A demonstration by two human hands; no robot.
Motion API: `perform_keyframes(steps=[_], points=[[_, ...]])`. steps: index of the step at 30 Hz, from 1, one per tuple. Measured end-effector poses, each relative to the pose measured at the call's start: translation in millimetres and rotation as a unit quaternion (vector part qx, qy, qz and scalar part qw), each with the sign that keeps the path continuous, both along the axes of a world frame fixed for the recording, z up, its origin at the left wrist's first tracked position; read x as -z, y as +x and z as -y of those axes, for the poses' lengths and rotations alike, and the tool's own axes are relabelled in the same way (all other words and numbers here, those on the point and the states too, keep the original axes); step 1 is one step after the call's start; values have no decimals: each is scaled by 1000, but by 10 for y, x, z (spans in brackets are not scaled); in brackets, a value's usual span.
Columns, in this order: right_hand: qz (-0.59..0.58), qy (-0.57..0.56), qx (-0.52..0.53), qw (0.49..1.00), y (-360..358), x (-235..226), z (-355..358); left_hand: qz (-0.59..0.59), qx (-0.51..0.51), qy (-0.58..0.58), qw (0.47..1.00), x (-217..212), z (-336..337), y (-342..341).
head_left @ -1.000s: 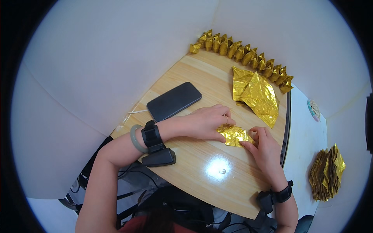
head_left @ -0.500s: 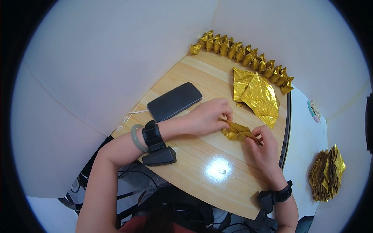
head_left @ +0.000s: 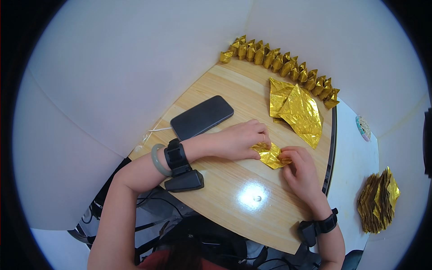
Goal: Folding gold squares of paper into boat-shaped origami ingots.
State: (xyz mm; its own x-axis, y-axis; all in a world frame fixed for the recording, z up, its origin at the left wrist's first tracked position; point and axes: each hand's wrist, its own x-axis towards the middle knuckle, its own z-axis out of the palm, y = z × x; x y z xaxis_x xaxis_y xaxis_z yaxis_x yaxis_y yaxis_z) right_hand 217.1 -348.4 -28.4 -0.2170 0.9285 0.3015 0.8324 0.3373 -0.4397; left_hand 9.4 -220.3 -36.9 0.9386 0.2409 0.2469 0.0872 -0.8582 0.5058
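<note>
A partly folded piece of gold foil paper [head_left: 271, 157] lies between my hands, low over the wooden table [head_left: 225, 189]. My left hand [head_left: 243, 140] grips its left end, thumb below and fingers curled over the top. At the other end, my right hand [head_left: 302, 171] pinches the paper between thumb and fingers. Parts of both ends are hidden under the fingers. Just beyond my hands lie a few flat, creased gold foil sheets [head_left: 300, 114], overlapping each other.
Folded gold paper ingots [head_left: 279, 62] stand in rows along the table's far edge. Left of my hands lies a black phone [head_left: 202, 117] with a white cable. On the white surface to the right sit a stack of gold sheets [head_left: 377, 201] and a small patterned oval object [head_left: 363, 128].
The gold foil paper has turned in my hands and now shows a brighter, flatter face. My left hand has dropped slightly toward me, and my right fingers have shifted their grip.
</note>
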Motion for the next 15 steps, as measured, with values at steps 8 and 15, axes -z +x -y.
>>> perform_keyframes(steps=[8,15], points=[[234,-40,-39,971,-126,-21,95,-135,12,59,989,-26,40,-9],[201,-100,-27,974,-59,-18,83,-148,8,81,986,35,36,-25]])
